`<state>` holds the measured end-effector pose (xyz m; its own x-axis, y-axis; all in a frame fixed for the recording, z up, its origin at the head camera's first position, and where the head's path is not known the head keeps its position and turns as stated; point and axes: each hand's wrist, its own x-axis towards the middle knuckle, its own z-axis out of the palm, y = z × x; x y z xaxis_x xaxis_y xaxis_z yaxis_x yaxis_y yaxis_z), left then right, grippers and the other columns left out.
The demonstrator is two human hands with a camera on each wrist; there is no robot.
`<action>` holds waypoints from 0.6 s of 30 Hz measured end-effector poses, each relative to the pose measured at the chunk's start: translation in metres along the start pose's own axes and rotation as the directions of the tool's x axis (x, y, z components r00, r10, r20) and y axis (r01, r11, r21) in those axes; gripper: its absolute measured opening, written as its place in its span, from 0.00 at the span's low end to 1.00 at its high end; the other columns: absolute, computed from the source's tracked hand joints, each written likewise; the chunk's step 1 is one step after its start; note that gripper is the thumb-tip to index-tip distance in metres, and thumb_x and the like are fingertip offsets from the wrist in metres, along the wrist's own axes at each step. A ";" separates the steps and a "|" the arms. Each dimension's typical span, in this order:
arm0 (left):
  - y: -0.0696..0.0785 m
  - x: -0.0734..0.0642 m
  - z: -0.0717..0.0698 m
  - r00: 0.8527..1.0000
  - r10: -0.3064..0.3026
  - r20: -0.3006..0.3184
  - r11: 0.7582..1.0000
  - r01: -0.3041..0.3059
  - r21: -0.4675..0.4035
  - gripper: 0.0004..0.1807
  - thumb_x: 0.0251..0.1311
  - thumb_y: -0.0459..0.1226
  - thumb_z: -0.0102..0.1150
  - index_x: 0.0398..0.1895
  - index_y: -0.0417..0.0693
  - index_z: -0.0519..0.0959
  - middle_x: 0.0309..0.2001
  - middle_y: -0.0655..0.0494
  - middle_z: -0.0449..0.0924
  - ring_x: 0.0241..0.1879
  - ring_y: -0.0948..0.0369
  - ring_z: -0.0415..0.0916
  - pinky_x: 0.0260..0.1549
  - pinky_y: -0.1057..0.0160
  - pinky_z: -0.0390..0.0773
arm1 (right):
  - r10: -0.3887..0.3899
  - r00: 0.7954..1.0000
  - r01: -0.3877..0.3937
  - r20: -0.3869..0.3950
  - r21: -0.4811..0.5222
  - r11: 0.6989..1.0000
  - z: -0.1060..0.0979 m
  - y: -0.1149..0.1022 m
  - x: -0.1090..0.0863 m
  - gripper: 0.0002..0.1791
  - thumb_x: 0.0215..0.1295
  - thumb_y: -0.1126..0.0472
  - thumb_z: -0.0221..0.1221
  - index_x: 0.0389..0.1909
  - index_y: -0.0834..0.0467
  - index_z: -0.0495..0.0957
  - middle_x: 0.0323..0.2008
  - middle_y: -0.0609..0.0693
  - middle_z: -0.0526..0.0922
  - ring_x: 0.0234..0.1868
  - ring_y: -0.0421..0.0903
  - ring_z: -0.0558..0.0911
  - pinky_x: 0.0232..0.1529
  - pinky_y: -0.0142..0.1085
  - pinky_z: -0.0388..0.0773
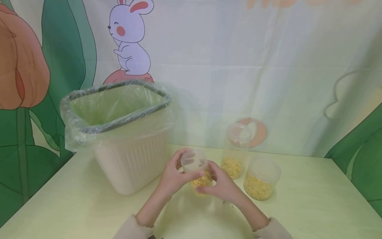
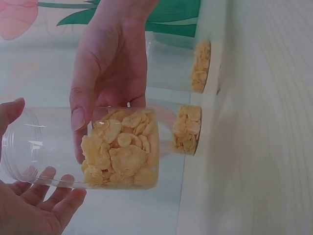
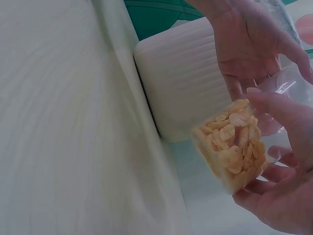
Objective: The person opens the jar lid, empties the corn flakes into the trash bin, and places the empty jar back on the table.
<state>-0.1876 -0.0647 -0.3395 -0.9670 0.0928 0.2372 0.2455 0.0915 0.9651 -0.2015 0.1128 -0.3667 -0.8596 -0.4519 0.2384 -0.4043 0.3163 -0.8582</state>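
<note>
A clear plastic jar (image 1: 201,182), partly filled with yellow flakes that look like corn flakes, is held upright above the table between both hands. My left hand (image 1: 174,176) grips it round the upper part, thumb across the near side. Lower down, my right hand (image 1: 222,186) holds the opposite side. In the left wrist view the flakes (image 2: 124,149) fill roughly the bottom half of the jar. The right wrist view shows the right hand's fingers (image 3: 274,183) curled about the jar's base. Whether a lid covers the jar I cannot tell.
Just right of the hands stand a tall clear jar (image 1: 231,167) and a shorter, wider jar (image 1: 259,187), both with yellow flakes. A pale ribbed bin (image 1: 134,162) with a clear liner bag is at the left. Behind the table (image 1: 310,199) hangs a printed cloth (image 1: 209,66).
</note>
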 end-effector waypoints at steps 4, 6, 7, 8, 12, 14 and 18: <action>0.001 -0.001 0.000 1.000 -0.009 0.008 1.000 0.009 -0.011 0.36 0.40 0.37 0.72 0.56 0.51 0.69 0.52 0.53 0.73 0.55 0.51 0.67 0.49 0.47 0.72 | -0.018 1.000 0.018 0.000 0.017 1.000 -0.001 -0.001 -0.003 0.40 0.47 0.58 0.69 0.62 0.55 0.61 0.61 0.54 0.67 0.62 0.56 0.64 0.58 0.54 0.62; 0.001 -0.001 0.000 1.000 -0.015 0.011 1.000 0.015 -0.014 0.36 0.40 0.37 0.72 0.56 0.51 0.69 0.52 0.53 0.73 0.55 0.50 0.67 0.49 0.48 0.72 | -0.025 1.000 0.025 0.000 0.021 0.999 -0.001 -0.002 -0.004 0.40 0.47 0.58 0.69 0.62 0.54 0.62 0.61 0.53 0.67 0.62 0.55 0.65 0.58 0.54 0.62; 0.001 -0.001 0.000 1.000 -0.016 0.014 1.000 0.016 -0.016 0.35 0.40 0.37 0.72 0.56 0.51 0.69 0.52 0.53 0.73 0.55 0.50 0.67 0.49 0.48 0.72 | -0.027 1.000 0.027 -0.001 0.023 0.999 -0.001 -0.002 -0.004 0.41 0.46 0.58 0.69 0.62 0.54 0.62 0.61 0.53 0.68 0.62 0.54 0.65 0.59 0.53 0.62; 0.001 -0.002 0.000 1.000 -0.016 0.016 1.000 0.017 -0.018 0.36 0.40 0.37 0.72 0.56 0.51 0.68 0.52 0.53 0.73 0.55 0.50 0.67 0.49 0.48 0.72 | -0.029 1.000 0.029 -0.001 0.023 0.999 -0.001 -0.003 -0.004 0.41 0.46 0.58 0.69 0.62 0.53 0.62 0.61 0.52 0.68 0.62 0.54 0.65 0.59 0.53 0.63; 0.003 -0.002 0.000 1.000 -0.015 0.025 1.000 0.015 -0.024 0.35 0.41 0.37 0.72 0.57 0.50 0.68 0.52 0.53 0.73 0.55 0.51 0.68 0.48 0.48 0.72 | -0.040 0.999 0.040 0.001 0.015 0.999 -0.002 -0.004 -0.006 0.40 0.46 0.58 0.69 0.62 0.53 0.62 0.60 0.52 0.68 0.62 0.53 0.66 0.59 0.53 0.63; 0.003 -0.002 0.000 1.000 -0.012 0.027 1.000 0.012 -0.024 0.36 0.41 0.37 0.72 0.57 0.50 0.68 0.52 0.53 0.73 0.54 0.51 0.68 0.47 0.49 0.73 | -0.040 0.999 0.040 0.003 0.010 0.999 -0.003 -0.004 -0.006 0.40 0.46 0.58 0.69 0.62 0.54 0.62 0.60 0.52 0.69 0.61 0.54 0.66 0.59 0.53 0.63; 0.004 -0.002 -0.001 1.000 -0.010 0.028 1.000 0.011 -0.024 0.36 0.41 0.37 0.72 0.57 0.49 0.68 0.52 0.53 0.73 0.54 0.51 0.68 0.45 0.51 0.74 | -0.042 0.999 0.042 0.012 -0.010 0.999 -0.005 -0.006 -0.005 0.40 0.46 0.57 0.69 0.61 0.55 0.63 0.59 0.54 0.70 0.61 0.54 0.67 0.58 0.53 0.63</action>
<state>-0.1845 -0.0652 -0.3361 -0.9672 0.1199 0.2239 0.2331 0.0689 0.9700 -0.1959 0.1176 -0.3602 -0.8381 -0.4747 0.2686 -0.4430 0.3053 -0.8429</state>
